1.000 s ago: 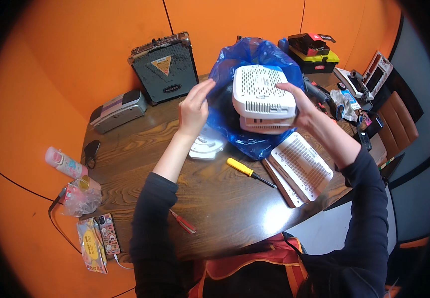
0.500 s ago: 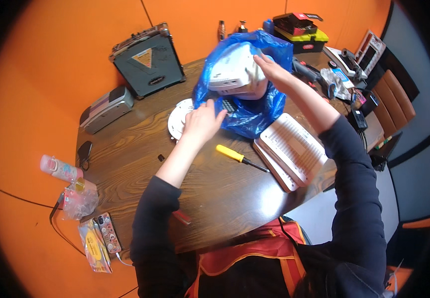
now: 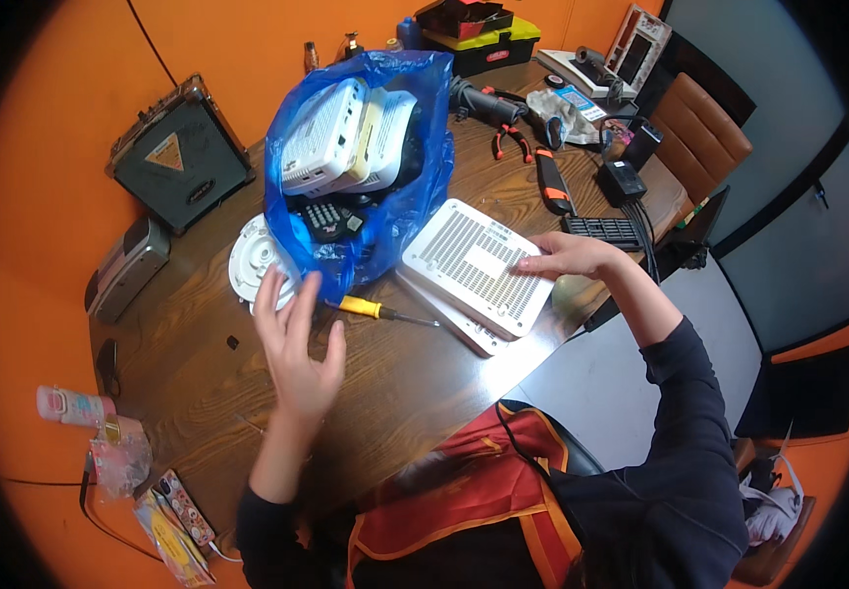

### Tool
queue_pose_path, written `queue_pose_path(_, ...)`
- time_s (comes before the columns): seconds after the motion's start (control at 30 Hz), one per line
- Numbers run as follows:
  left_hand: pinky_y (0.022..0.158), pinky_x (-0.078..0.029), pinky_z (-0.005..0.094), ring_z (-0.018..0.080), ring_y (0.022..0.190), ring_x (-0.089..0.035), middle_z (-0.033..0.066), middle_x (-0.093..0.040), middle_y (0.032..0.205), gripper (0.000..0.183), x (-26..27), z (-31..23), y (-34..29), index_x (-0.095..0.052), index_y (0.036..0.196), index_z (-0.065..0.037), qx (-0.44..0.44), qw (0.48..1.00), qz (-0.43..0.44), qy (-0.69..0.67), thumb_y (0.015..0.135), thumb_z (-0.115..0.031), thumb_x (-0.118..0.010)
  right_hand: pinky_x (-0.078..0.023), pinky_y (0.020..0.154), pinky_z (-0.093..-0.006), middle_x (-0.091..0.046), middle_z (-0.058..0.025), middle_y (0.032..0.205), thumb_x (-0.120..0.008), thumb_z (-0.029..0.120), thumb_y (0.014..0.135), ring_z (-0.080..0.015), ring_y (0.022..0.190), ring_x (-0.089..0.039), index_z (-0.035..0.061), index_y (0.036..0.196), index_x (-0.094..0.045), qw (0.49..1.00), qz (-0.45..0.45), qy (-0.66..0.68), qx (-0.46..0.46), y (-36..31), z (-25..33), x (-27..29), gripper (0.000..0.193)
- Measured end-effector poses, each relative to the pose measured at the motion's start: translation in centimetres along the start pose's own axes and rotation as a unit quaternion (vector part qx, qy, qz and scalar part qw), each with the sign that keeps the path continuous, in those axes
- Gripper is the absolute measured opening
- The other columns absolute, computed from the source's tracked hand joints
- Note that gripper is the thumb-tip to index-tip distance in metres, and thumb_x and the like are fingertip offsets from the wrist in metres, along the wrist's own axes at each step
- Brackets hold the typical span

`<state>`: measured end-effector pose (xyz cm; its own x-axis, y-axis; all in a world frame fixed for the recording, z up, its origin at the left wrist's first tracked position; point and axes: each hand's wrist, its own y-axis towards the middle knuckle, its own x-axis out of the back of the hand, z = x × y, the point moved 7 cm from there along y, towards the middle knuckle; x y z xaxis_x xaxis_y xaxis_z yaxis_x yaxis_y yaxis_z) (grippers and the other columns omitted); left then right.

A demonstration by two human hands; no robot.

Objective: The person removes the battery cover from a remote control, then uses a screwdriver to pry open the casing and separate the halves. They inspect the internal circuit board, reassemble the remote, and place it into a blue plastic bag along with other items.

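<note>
My right hand [image 3: 577,257] grips the right edge of a white router [image 3: 483,267] with a slotted face, its thumb on top. Under that router lies another flat white casing [image 3: 452,319]. My left hand [image 3: 299,358] is open, fingers spread, just in front of a blue plastic bag [image 3: 429,137]. Its fingertips overlap the bag's near edge and a round white disc-shaped part [image 3: 251,263]; whether they touch cannot be seen. Inside the open bag stand white router boxes [image 3: 321,137] and a black keypad device [image 3: 326,218]. A yellow-handled screwdriver [image 3: 361,306] lies beside the bag.
Pliers [image 3: 513,142], an orange-and-black cutter [image 3: 552,182], a black vented strip [image 3: 603,232] and black adapters [image 3: 623,182] lie to the right. A toolbox [image 3: 483,49] stands at the back. An amplifier [image 3: 179,157] and a bottle [image 3: 73,404] are on the left.
Both hands have left the bag. My right hand moved down onto the router, and my left drew back toward me. White boxes now stand tilted inside the bag; the view shifted right.
</note>
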<state>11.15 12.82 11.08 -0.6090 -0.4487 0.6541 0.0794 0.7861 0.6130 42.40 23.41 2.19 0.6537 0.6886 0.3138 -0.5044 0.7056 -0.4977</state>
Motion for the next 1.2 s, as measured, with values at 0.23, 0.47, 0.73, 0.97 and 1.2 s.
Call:
queue_pose_path(0.23, 0.104, -0.023, 0.0353, 0.0274, 0.132, -0.016, 0.0192, -0.012, 0.143, 0.077, -13.5, -8.2, -8.5, 0.000, 0.138, 0.000, 0.235, 0.840, 0.232, -0.430, 0.084, -0.008, -0.053, -0.043, 0.065, -0.0191, -0.059, -0.0026, 0.091, -0.053, 0.043, 0.086, -0.0058, 0.080, -0.053, -0.0030, 0.114, -0.052, 0.992, -0.030, 0.126, -0.008, 1.0, -0.4, -1.5, 0.054)
queue_pose_path(0.47, 0.106, -0.017, 0.0308, 0.0186, 0.130, -0.018, 0.0132, -0.015, 0.142, 0.070, -16.7, -9.6, -8.1, 0.005, 0.140, -0.006, 0.387, 0.655, 0.156, -0.630, 0.088, 0.000, -0.041, -0.042, 0.066, -0.0226, -0.060, -0.0086, 0.088, -0.051, 0.039, 0.087, -0.0108, 0.076, -0.053, -0.0085, 0.107, -0.055, 0.991, -0.108, 0.072, -0.033, -1.4, -0.7, -2.4, 0.052)
queue_pose_path(0.73, 0.105, -0.020, 0.0311, 0.0190, 0.129, -0.023, 0.0126, -0.023, 0.139, 0.069, -17.0, -9.0, -8.6, -0.002, 0.139, -0.005, 0.369, 0.703, 0.174, -0.583, 0.085, 0.005, -0.043, -0.049, 0.079, -0.0270, -0.059, -0.0163, 0.106, -0.057, 0.030, 0.083, -0.0184, 0.093, -0.061, -0.0077, 0.118, -0.047, 0.932, -0.054, 0.358, -0.003, -0.9, -1.6, -4.0, 0.052)
queue_pose_path(0.97, 0.090, -0.043, 0.0333, 0.0295, 0.105, -0.055, 0.0218, -0.051, 0.120, 0.038, -8.1, -8.8, -4.8, -0.053, 0.116, 0.001, 0.106, 0.919, 0.268, -0.268, 0.079, -0.004, -0.058, -0.051, 0.075, -0.0278, -0.059, -0.0185, 0.101, -0.059, 0.022, 0.076, -0.0222, 0.085, -0.062, -0.0091, 0.114, -0.046, 0.893, -0.185, 0.409, 0.042, -5.3, -2.3, -0.4, 0.050)
queue_pose_path(1.2, 0.100, -0.027, 0.0463, 0.0292, 0.101, -0.054, 0.0164, -0.057, 0.100, 0.063, -0.7, -5.4, 3.7, -0.038, 0.128, -0.003, -0.005, 0.984, -0.052, 0.169, 0.072, -0.007, -0.065, -0.048, 0.083, -0.0352, -0.056, -0.0161, 0.104, -0.056, 0.031, 0.079, -0.0229, 0.093, -0.059, -0.0037, 0.116, -0.045, 0.805, -0.208, 0.445, 0.334, -4.9, 9.6, 6.9, 0.052)
